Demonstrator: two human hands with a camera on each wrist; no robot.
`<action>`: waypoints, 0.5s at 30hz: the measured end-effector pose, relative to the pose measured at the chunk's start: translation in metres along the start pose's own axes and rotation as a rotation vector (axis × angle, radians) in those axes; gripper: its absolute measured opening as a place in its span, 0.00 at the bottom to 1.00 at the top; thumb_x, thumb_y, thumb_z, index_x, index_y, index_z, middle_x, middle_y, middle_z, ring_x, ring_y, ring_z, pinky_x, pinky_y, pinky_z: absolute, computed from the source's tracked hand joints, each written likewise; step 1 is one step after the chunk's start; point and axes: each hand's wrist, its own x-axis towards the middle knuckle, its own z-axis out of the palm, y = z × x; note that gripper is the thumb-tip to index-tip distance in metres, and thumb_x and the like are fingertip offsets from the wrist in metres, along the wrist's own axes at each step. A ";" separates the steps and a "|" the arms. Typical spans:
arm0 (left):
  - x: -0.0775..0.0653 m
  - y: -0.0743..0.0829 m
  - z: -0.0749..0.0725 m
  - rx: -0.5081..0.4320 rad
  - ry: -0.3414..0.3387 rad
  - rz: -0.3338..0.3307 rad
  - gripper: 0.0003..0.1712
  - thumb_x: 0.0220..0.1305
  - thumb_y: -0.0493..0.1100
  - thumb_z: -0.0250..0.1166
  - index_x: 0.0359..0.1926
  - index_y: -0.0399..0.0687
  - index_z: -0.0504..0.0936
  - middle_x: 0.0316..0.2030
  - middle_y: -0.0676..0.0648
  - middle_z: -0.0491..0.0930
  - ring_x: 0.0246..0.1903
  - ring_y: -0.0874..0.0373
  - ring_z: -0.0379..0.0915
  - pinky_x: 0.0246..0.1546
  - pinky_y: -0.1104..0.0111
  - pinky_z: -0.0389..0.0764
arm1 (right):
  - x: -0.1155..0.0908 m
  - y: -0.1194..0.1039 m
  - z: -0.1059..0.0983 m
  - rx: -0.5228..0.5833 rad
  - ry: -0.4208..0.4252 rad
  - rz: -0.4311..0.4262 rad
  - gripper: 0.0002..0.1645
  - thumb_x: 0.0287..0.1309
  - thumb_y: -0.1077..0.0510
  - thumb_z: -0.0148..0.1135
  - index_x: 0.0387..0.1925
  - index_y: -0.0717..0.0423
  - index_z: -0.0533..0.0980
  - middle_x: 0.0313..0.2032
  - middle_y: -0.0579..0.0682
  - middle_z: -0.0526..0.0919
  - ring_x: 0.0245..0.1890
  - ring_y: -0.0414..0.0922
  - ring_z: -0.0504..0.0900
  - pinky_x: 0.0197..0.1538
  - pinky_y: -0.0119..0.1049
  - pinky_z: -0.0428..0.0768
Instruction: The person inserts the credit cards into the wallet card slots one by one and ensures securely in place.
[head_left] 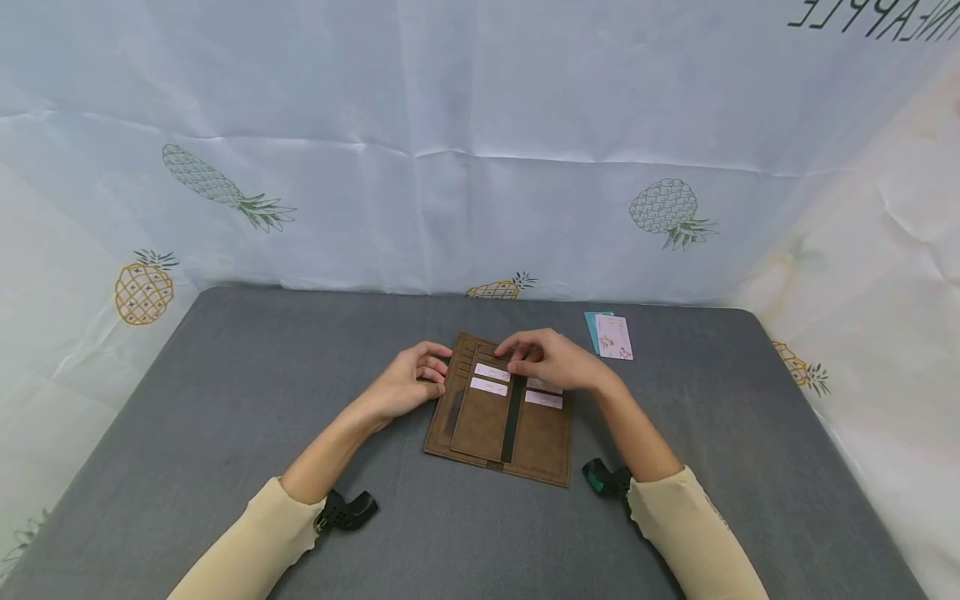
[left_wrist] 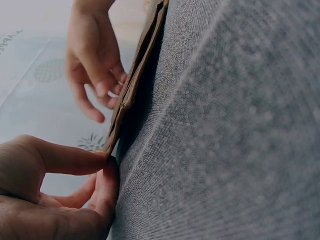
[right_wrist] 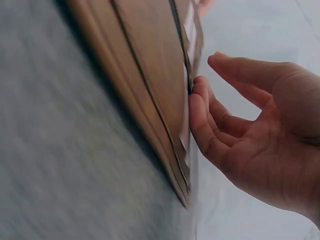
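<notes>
A brown wallet point(head_left: 480, 433) lies unfolded on the grey table, a dark strip point(head_left: 513, 417) running down its inner face. Several pale pink cards stick out of its slots in two columns, such as this card point(head_left: 489, 387) on the left and this one point(head_left: 543, 400) on the right. My left hand point(head_left: 408, 382) pinches the wallet's left edge between thumb and finger, close to the tabletop in the left wrist view. Over the upper slots is my right hand point(head_left: 558, 358), fingers loosely bent and fingertips at the card slots. In the right wrist view its thumb stands apart, with nothing gripped.
Beyond the right hand, a pink card point(head_left: 615, 337) overlaps a blue card point(head_left: 591, 329) on the grey table point(head_left: 300, 350). A pale cloth with pineapple prints point(head_left: 525, 92) hangs behind the table's far edge. Black wrist devices show at the left cuff point(head_left: 348, 510) and right cuff point(head_left: 607, 479).
</notes>
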 end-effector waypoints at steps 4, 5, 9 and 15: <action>0.000 0.000 0.000 0.004 0.000 0.000 0.32 0.70 0.25 0.63 0.73 0.35 0.70 0.53 0.37 0.79 0.47 0.53 0.78 0.47 0.69 0.80 | -0.008 0.005 -0.017 0.020 0.076 0.023 0.19 0.76 0.63 0.64 0.64 0.63 0.81 0.47 0.61 0.88 0.44 0.52 0.89 0.46 0.34 0.83; 0.000 0.000 0.000 0.006 0.000 0.002 0.32 0.70 0.26 0.63 0.73 0.35 0.70 0.53 0.37 0.79 0.47 0.53 0.78 0.47 0.68 0.80 | -0.010 0.007 -0.022 0.018 0.100 0.026 0.19 0.76 0.62 0.65 0.64 0.63 0.81 0.48 0.61 0.88 0.45 0.53 0.89 0.46 0.35 0.83; -0.001 0.001 -0.001 0.003 0.000 0.004 0.31 0.71 0.26 0.63 0.73 0.35 0.70 0.53 0.37 0.79 0.47 0.52 0.78 0.47 0.68 0.80 | -0.022 0.017 -0.043 -0.001 0.202 0.053 0.23 0.76 0.61 0.65 0.67 0.65 0.79 0.54 0.65 0.86 0.50 0.58 0.88 0.49 0.37 0.84; -0.001 0.000 -0.001 -0.003 -0.003 0.001 0.31 0.71 0.25 0.62 0.74 0.35 0.70 0.54 0.37 0.78 0.47 0.51 0.78 0.48 0.68 0.81 | -0.047 0.038 -0.070 -0.028 0.362 0.238 0.30 0.79 0.57 0.63 0.74 0.65 0.72 0.66 0.71 0.80 0.63 0.69 0.83 0.59 0.57 0.85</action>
